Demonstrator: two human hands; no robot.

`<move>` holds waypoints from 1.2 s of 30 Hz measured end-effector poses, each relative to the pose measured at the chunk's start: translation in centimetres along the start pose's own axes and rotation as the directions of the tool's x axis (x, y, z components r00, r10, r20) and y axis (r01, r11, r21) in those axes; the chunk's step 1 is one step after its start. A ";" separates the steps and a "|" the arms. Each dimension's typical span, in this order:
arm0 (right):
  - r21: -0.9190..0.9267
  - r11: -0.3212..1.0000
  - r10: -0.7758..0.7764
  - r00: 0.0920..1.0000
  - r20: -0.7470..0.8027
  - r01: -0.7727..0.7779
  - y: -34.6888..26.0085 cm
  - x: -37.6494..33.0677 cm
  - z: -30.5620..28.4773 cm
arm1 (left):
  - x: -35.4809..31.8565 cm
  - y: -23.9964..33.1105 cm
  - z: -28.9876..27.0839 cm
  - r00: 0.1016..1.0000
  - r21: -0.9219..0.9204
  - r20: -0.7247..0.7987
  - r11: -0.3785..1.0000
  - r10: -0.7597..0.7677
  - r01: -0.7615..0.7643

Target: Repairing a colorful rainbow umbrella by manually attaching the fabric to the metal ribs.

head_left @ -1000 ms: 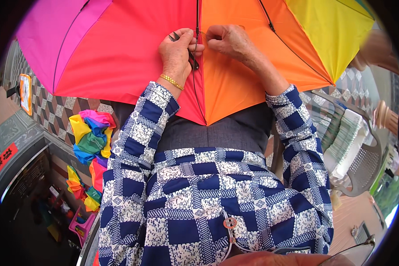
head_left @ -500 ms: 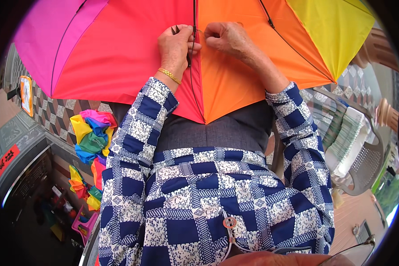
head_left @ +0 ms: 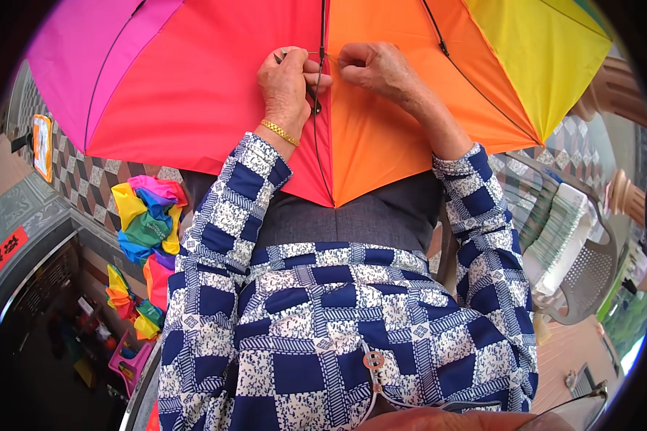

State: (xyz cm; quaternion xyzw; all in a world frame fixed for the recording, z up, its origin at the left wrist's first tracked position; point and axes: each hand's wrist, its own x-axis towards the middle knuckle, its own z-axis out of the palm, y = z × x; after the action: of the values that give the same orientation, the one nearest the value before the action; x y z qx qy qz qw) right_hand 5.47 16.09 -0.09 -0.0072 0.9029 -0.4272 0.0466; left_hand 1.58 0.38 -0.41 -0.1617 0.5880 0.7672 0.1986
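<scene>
Fabric: rainbow umbrella [head_left: 194,93] open across the lap — pink, red, orange and yellow panels — canopy turned so its inner side and dark ribs face the person.
Rib: the middle rib [head_left: 322,86] runs down the line where red meets orange; both hands meet on it near the top of the view.
Left hand [head_left: 289,82]: fingers curled shut at the rib, gold bangle on the wrist; a small dark tool [head_left: 279,57] pokes out above the knuckles — possibly a needle or pick, too small to tell.
Right hand [head_left: 377,66]: fingertips pinched on the cloth just right of the rib, with what may be a thin thread drawn taut between the two hands.
Change: over the last second the left hand has drawn in closer to the rib and its dark tool shows less; the right hand has kept its pinch in the same spot.
Reading: the work looks to be at the fastening of cloth to rib — the hands tightening on one point, not moving along.
Around: a folded rainbow canopy [head_left: 147,219] lies to the left below, a grey plastic chair [head_left: 589,273] with stacked goods stands to the right.
</scene>
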 end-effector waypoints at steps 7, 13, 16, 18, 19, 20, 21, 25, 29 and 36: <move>0.166 0.980 0.100 0.994 0.045 -0.106 0.6 0.3 0.3 | -0.6 -0.1 -0.1 0.997 -0.068 0.012 0.995 0.080 -0.079; 0.253 0.944 0.207 0.977 0.048 -0.212 -1.3 0.6 0.8 | -0.3 -0.3 -0.2 0.989 -0.060 0.008 0.988 0.147 -0.146; 0.177 0.953 0.246 0.969 0.019 -0.246 -2.1 0.6 1.6 | -0.3 -0.7 0.5 0.973 -0.008 -0.007 0.973 0.232 -0.233; 0.088 0.966 0.247 0.968 -0.031 -0.244 -2.0 0.5 2.0 | -0.6 -1.1 0.8 0.969 -0.033 -0.034 0.968 0.246 -0.247; 0.085 0.966 0.248 0.968 -0.030 -0.245 -1.9 0.5 2.1 | -0.7 -1.0 1.0 0.966 -0.044 -0.046 0.966 0.253 -0.255; 0.131 0.958 0.258 0.966 -0.025 -0.253 -1.9 0.4 2.1 | -0.7 -1.1 1.1 0.967 -0.047 -0.048 0.966 0.252 -0.254; 0.177 0.949 0.268 0.963 -0.021 -0.260 -1.8 0.3 2.1 | -0.8 -1.2 1.2 0.968 -0.059 -0.042 0.967 0.246 -0.248; 0.271 0.927 0.275 0.961 -0.022 -0.259 -1.3 0.4 2.5 | -1.1 -1.3 1.7 0.977 -0.119 -0.044 0.970 0.209 -0.212; 0.379 0.898 0.247 0.969 -0.013 -0.223 -2.0 -0.2 1.9 | -1.1 -1.4 1.5 0.984 -0.195 -0.070 0.966 0.161 -0.172; 0.382 0.913 0.162 0.987 -0.014 -0.145 -1.3 -0.2 2.0 | -0.6 -2.2 1.2 0.985 -0.238 -0.077 0.957 0.153 -0.167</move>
State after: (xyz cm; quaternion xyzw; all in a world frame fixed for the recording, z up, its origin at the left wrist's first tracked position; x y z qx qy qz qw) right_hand 5.84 13.73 -0.37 0.0825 0.8017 -0.5889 0.0602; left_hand 3.17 1.95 -1.63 -0.1587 0.5060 0.8422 0.0975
